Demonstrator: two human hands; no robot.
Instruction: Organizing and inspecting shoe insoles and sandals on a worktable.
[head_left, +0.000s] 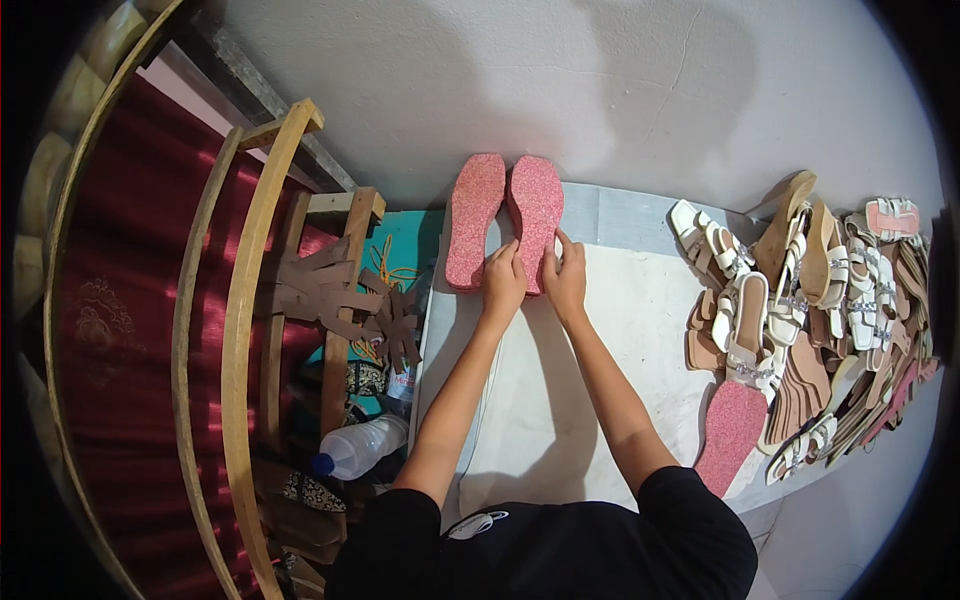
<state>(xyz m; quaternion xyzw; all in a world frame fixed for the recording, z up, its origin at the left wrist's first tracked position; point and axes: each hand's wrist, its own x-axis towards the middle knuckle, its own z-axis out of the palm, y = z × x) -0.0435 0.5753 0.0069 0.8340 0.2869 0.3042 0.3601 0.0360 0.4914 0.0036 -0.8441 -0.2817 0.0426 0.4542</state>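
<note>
Two pink speckled shoe soles lie side by side at the far edge of the table, toes toward the wall. The left sole point(474, 215) is untouched along most of its length, its heel close to my left hand. The right sole point(537, 195) looks thick at its side, like a stack, though I cannot count layers. My left hand point(505, 282) grips the left side of its heel end, fingers partly hidden. On the opposite side my right hand point(565, 278) holds it, with the index finger stretched along the edge. The heel sits between both hands.
White cloth point(625, 340) covers the table. At the right are piled white sandals point(785, 300), beige soles point(803, 385) and another pink sole point(735, 425). A wooden rack point(262, 240) stands left, with brown straps point(325, 290) and a plastic bottle point(362, 448) beside it.
</note>
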